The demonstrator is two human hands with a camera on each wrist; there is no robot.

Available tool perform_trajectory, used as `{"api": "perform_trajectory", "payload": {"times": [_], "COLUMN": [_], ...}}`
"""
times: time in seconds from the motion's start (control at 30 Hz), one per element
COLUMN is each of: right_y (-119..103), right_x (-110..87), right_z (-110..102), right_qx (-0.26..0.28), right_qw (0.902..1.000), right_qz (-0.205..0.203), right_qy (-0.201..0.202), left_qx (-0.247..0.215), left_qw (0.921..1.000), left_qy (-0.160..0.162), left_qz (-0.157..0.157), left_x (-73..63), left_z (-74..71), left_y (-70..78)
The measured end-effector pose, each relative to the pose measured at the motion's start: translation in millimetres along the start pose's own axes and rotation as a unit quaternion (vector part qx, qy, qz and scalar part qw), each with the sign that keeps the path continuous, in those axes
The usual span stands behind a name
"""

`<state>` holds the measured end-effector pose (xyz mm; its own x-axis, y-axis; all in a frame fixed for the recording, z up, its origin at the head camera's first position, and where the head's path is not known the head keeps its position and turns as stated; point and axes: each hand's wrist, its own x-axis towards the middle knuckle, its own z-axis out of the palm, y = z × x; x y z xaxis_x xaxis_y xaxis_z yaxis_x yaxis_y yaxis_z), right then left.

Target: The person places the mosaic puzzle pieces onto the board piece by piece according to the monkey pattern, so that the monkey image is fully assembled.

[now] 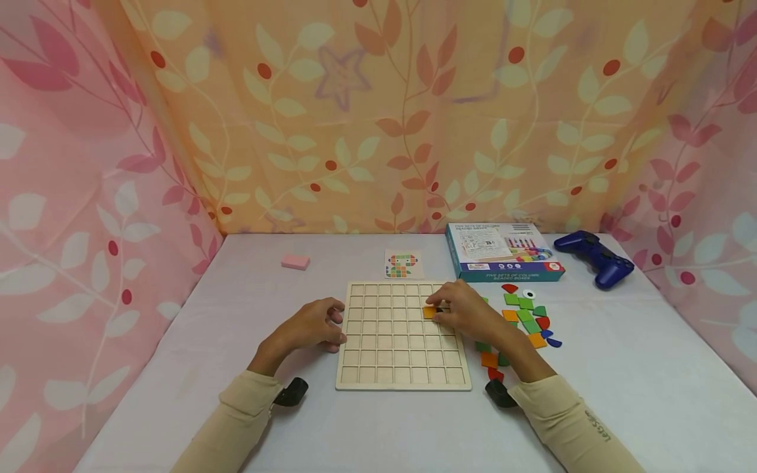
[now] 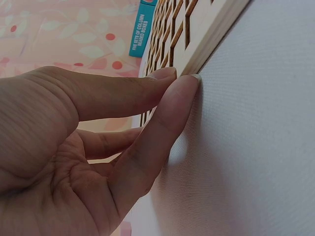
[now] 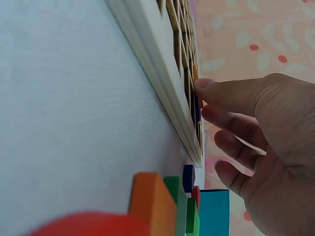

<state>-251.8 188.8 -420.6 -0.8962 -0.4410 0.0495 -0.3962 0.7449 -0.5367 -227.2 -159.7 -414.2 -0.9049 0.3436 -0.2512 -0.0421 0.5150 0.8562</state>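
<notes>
A pale wooden grid board [image 1: 384,358] lies flat on the table. At its left edge my left hand [image 1: 313,323] pinches the rim; in the left wrist view the thumb is over the rim and the index fingertip against its side. My right hand [image 1: 470,309] reaches over the upper right of the grid, pinching an orange square tile [image 1: 428,313] between thumb and fingers. Just by that tile, a dark blue piece [image 3: 197,110] shows under the fingers in the right wrist view, partly hidden.
Right of the board lie several loose tiles [image 1: 525,315] in green, orange, red and blue. A pattern card [image 1: 405,265] sits behind the board, a pink block [image 1: 295,263] to the back left. A boxed set [image 1: 503,253] and a blue game controller [image 1: 596,257] stand at the back right.
</notes>
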Motion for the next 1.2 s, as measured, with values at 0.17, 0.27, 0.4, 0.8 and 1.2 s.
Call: {"api": "perform_trajectory", "payload": {"times": [0.17, 0.27, 0.4, 0.8, 1.2], "right_y": [-0.2, -0.3, 0.2, 13.2, 52.4], "right_x": [1.0, 1.6, 1.3, -7.1, -20.5], "right_z": [0.9, 1.0, 0.9, -20.0, -50.8], "right_qx": [-0.002, 0.000, 0.001, 0.030, 0.031], "right_qw": [1.0000, 1.0000, 1.0000, 0.9978, 0.9904], "right_qz": [0.003, 0.002, 0.004, 0.054, 0.128], "right_qy": [-0.002, -0.004, -0.004, 0.024, 0.043], "left_qx": [0.001, 0.003, 0.004, 0.003, 0.003], "left_qw": [1.0000, 1.0000, 1.0000, 1.0000, 0.9999], "left_qy": [0.001, 0.000, 0.002, -0.002, -0.004], "left_qz": [0.001, 0.002, 0.004, 0.007, 0.010], "left_x": [1.0, 1.4, 1.8, 1.8, 0.4], "left_z": [-0.2, -0.1, 0.1, -0.8, 0.1], "left_y": [-1.0, -1.9, -3.1, -2.3, -1.5]}}
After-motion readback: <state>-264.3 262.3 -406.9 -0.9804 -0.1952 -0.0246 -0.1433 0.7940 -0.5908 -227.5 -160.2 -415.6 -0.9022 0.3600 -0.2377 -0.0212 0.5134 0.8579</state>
